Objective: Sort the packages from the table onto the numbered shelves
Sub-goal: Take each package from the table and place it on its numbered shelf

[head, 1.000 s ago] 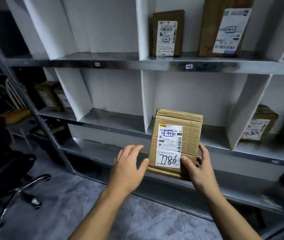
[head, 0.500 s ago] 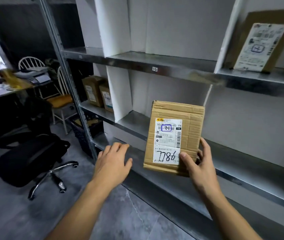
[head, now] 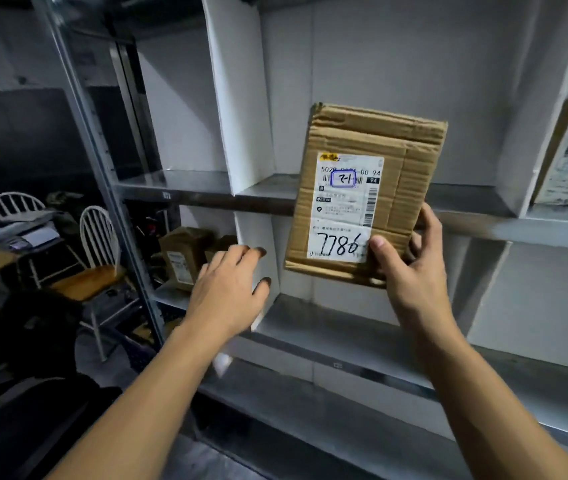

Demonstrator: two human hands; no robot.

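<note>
My right grip [head: 410, 275] pinches the lower right corner of the package [head: 362, 188], held upright with its long axis vertical, above that hand and just before the shelf [head: 469, 202], while my left grip [head: 227, 289] hangs released and empty, low and left.

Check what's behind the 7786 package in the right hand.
Behind the package run the metal shelf edge and the bay's white back wall. Fingers of the right hand curl behind it. Anything on the shelf directly behind is hidden.
</note>
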